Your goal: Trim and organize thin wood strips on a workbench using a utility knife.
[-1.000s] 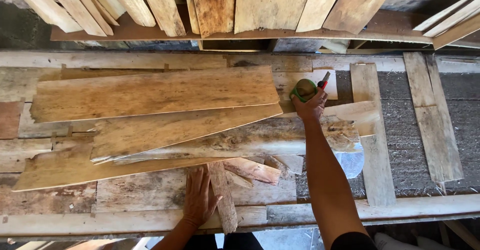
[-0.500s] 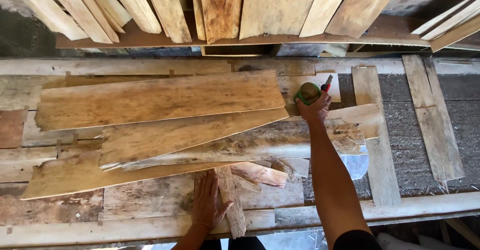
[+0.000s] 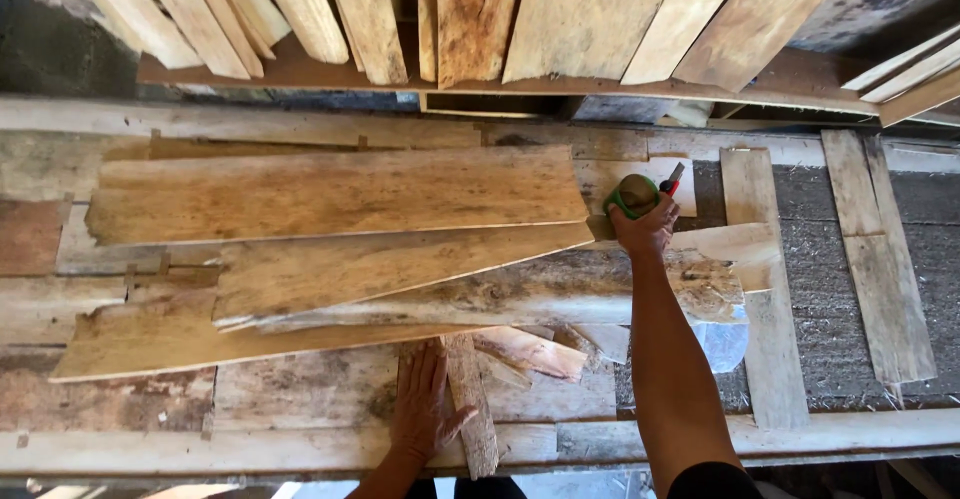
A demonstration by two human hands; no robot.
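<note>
My right hand (image 3: 645,227) is reaching out across the bench, fingers closed over a round green tape measure (image 3: 634,195) with a red-handled tool (image 3: 673,178) beside it, at the right end of the top plank (image 3: 335,194). My left hand (image 3: 425,407) lies flat and open on the bench, just beside a narrow rough offcut (image 3: 470,404). Three long planks are laid in a loose fan (none looks cut or marked yet, as far as I can tell). I judge the measuring has barely begun; marking and sawing are still ahead.
</note>
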